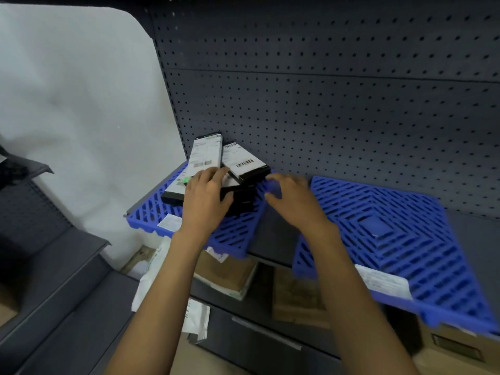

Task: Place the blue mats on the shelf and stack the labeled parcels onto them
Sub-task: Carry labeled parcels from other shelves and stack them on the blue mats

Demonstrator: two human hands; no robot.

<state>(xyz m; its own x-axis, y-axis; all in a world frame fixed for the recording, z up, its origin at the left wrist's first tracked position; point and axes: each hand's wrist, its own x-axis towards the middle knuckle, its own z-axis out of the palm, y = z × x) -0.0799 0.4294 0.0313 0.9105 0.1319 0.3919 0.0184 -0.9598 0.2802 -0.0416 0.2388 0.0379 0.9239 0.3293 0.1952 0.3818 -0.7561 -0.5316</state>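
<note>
At the centre of the frame, 3 labeled parcels are lying in a loose pile on the left blue mat (232, 234), close to the pegboard panel (324, 104). The long parcel (201, 161) is leaning at the left, the right parcel (244, 162) is sitting crosswise beside it, and the lower parcel (242, 203) is lying beneath both. The right blue mat (405, 212) is lying at the right of the frame, bare of parcels, with a strip of grey shelf (273, 239) showing between the 2 mats.

Handling, as a judgement: the parcels are appearing rigid, flat-sided and light. The smooth labels are likely offering little friction, so the black side faces are the better place to take hold. The pile is uneven, and lifting 1 parcel is risking a slide of the others.

The left hand (205, 198) is reaching forward, palm down, with its fingers lying over the top of the lower parcel and its thumb pressing the black front face, so it is pinching that parcel. The right hand (293, 197) is hovering above the gap between the mats, blurred, with fingers loosely curled and apart, holding nothing.
</note>
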